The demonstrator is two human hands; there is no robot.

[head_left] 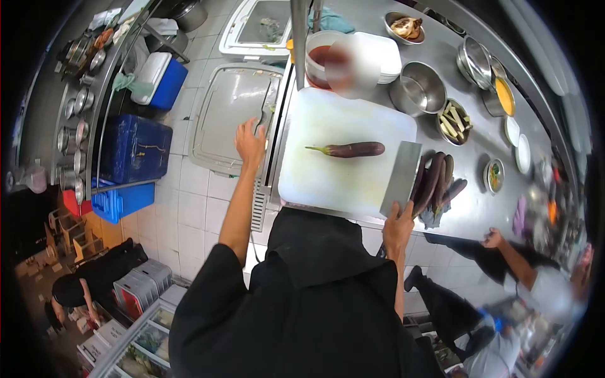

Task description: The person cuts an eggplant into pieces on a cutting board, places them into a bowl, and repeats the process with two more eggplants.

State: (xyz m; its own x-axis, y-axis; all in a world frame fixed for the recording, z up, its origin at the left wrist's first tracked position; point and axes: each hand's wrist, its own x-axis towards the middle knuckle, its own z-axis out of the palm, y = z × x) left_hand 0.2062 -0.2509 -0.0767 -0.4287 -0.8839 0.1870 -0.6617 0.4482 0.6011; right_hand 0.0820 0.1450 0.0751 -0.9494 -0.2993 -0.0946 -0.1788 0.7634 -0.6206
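A white cutting board (pixel 328 176) lies on the steel counter in front of me. One long purple eggplant (pixel 350 150) rests across its middle. My right hand (pixel 398 228) grips the handle of a broad steel cleaver (pixel 403 175), whose blade lies flat at the board's right edge. My left hand (pixel 250 142) reaches out to the left of the counter, fingers apart, over a grey lidded bin (pixel 227 120); it holds nothing. Several more eggplants (pixel 435 179) are piled on a cloth just right of the cleaver.
Steel bowls (pixel 422 87), a bowl of cut strips (pixel 455 121), a red-sauce tub (pixel 321 60), stacked plates and small dishes crowd the counter. Blue crates (pixel 133 148) and a cooler stand on the tiled floor at left. Other people work at lower left and lower right (pixel 504 258).
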